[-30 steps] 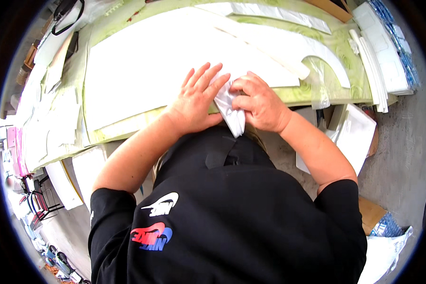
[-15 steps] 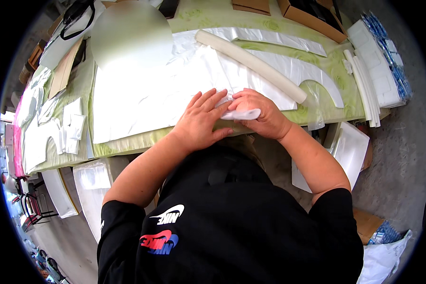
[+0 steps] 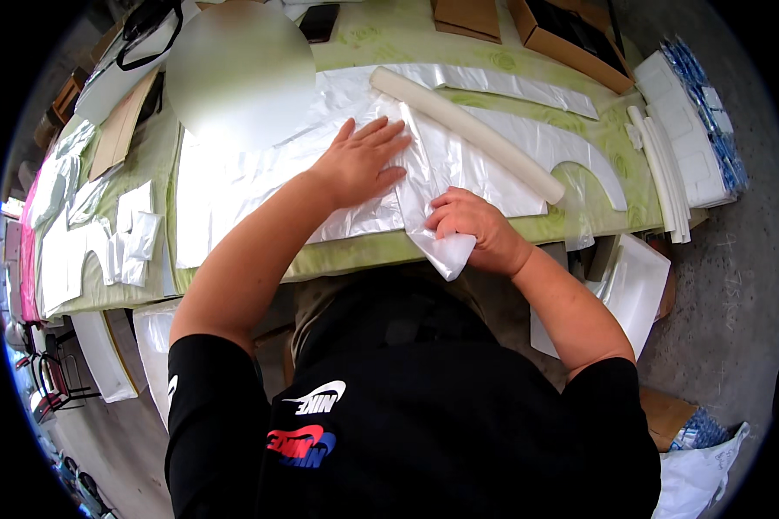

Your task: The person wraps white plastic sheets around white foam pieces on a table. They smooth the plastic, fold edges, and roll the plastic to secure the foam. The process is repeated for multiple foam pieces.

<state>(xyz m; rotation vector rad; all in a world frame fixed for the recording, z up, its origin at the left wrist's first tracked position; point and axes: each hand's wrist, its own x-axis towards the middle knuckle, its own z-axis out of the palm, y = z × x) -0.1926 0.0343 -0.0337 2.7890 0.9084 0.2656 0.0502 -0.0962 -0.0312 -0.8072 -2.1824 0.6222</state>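
Shiny white plastic sheeting (image 3: 476, 176) lies along the near side of the table. My left hand (image 3: 361, 162) rests flat on it with the fingers spread, left of a long fold. Closed around a folded strip of the sheeting, my right hand (image 3: 478, 232) is at the table's front edge. The strip's pointed end hangs a little below that hand, over the edge. Behind both hands, a long off-white tube (image 3: 467, 131) lies slantwise across the sheeting. Its near end is to the right of my right hand.
A green patterned cloth (image 3: 381, 39) covers the table. Small white plastic pieces (image 3: 134, 233) lie at left, beside a cardboard piece (image 3: 125, 130). An open cardboard box (image 3: 571, 43) stands far right, with thin white rolls (image 3: 660, 169) nearer the right edge. A dark phone-like object (image 3: 319, 23) lies at the back.
My left hand has moved forward and left, away from my right hand, onto the sheeting. My right hand is slightly nearer me, and the folded strip now hangs lower and more open.
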